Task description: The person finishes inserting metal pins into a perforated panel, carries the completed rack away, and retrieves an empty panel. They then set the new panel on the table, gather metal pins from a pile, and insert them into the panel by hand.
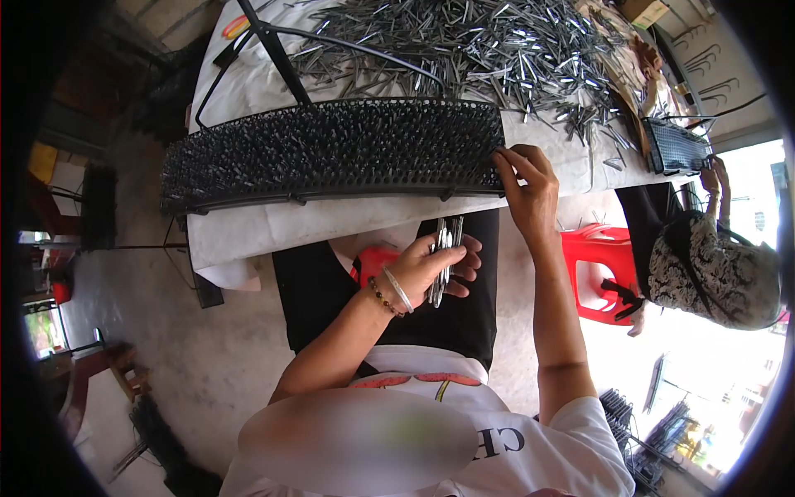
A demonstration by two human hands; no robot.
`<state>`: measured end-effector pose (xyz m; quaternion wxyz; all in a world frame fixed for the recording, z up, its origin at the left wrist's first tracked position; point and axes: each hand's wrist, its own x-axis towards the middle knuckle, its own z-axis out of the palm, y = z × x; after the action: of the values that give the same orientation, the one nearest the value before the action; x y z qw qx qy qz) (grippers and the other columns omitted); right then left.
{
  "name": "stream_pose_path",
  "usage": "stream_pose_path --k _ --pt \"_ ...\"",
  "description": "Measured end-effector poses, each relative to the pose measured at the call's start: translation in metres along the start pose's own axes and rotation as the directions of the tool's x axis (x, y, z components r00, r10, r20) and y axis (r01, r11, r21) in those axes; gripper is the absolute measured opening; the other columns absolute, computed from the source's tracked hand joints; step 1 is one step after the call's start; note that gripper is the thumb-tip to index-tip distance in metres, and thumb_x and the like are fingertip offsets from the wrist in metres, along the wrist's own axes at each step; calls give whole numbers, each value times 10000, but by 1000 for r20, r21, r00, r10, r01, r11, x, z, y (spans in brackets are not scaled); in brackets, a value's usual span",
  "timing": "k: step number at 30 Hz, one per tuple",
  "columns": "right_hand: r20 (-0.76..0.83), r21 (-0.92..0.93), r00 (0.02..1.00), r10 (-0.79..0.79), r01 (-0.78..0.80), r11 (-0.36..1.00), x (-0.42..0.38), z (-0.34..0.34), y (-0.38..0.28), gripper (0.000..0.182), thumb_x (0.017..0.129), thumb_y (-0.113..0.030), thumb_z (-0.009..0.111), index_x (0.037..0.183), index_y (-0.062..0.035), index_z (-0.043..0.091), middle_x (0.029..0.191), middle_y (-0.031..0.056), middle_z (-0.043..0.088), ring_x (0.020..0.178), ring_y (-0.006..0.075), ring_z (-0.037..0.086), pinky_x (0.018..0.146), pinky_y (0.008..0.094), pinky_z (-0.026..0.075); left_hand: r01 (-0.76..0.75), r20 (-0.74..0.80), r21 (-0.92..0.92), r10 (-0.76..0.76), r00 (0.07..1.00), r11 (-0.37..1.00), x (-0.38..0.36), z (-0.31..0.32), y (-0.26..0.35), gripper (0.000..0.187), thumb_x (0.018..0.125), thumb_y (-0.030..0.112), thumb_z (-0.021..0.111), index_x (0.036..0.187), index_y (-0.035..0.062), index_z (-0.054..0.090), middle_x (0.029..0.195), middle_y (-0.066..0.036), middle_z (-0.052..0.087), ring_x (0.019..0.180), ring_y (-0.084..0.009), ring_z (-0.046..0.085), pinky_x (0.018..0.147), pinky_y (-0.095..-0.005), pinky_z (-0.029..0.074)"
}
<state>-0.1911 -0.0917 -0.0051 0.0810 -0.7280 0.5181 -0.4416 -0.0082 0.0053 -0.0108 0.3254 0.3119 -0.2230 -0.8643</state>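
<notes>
- Rack (373, 186), black and full of small holes, lies along the near edge of the white-covered table (273, 225). Its long axis runs left to right in a slight bow, the left end a little nearer than the right. Most of its face is crowded with dark, glinting bits that look like strip ends; bare holes show along the near rim.
- Just right of the rack's middle and nearer the body, the left hand (413, 269) is half closed, its thumb laid over a bundle of strips (445, 265) and the fingers partly spread beyond. The strips point near to far, far ends leaning slightly right, so they lie crosswise to the rack.
- Beyond the rack, a pile of loose strips (513, 58) points every way.
- At the rack's right end, the right hand (532, 180) has thumb and forefinger drawn close together at the edge; whether a strip is between them I cannot tell.
- The step in hand looks like fine fingertip work at that end, with the left hand as supply. As I judge it, the next move calls for a light, exact pinch and a single strip lined up with one hole.
- Farther right, a co-worker's hand (717, 176) is at a smaller rack (672, 146).
</notes>
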Motion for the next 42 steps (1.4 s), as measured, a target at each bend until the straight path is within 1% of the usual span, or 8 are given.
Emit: stream_pose_path --k 2,5,6,9,12,18,26,42 --pt "27 -121 999 -19 22 992 -1 -1 -8 128 763 -102 663 861 -21 654 837 86 600 637 179 558 579 279 442 6 5 -5 -6 1000 1000 -2 1 3 249 902 179 477 1095 27 514 900 -57 600 782 -127 599 611 -267 529" --pt "95 163 984 153 -167 972 -4 -12 -31 147 776 -124 659 870 -11 652 823 88 596 661 157 570 563 263 438 -33 2 35 33 999 999 -6 3 8 256 907 185 467 1102 23 503 908 -72 604 778 -132 597 580 -257 519" --pt "220 184 966 138 -180 966 -7 -16 -35 169 798 -123 641 880 25 641 836 87 592 663 124 572 537 249 430 -60 7 51 59 998 997 -6 3 9 248 906 185 468 1087 19 506 905 -77 603 772 -131 595 567 -254 514" --pt "571 370 794 207 -474 799 -19 -22 -58 178 813 -124 630 862 47 637 788 74 608 643 101 564 529 231 429 -127 41 151 122 992 980 -4 1 8 221 903 186 475 1033 11 512 900 -93 600 744 -121 581 513 -233 491" --pt "785 386 533 315 -819 424 -21 -28 -65 184 819 -132 630 842 51 638 717 48 616 624 88 556 543 219 431 -125 64 222 113 992 967 -6 3 10 201 900 189 483 983 8 511 895 -106 598 720 -113 566 467 -213 470" --pt "595 414 679 430 -717 561 -27 -27 -50 198 821 -167 631 874 23 650 703 30 609 608 73 527 574 211 420 -78 44 179 71 996 981 -8 7 12 251 913 172 454 1089 -3 488 870 -108 592 574 -58 462 392 -164 345" --pt "90 426 862 499 -486 763 2 -35 -24 264 822 -197 640 917 49 637 749 63 634 623 90 535 587 213 428 -65 32 156 61 998 986 -4 6 8 261 919 175 442 1106 -2 486 864 -107 588 533 -31 385 388 -145 290" --pt "102 178 992 75 -92 980 6 -21 -11 128 785 -36 618 905 7 625 840 103 621 695 176 595 651 269 460 -51 18 156 49 999 986 -4 5 7 237 919 161 438 1094 13 500 857 -95 582 543 -25 389 384 -138 288"
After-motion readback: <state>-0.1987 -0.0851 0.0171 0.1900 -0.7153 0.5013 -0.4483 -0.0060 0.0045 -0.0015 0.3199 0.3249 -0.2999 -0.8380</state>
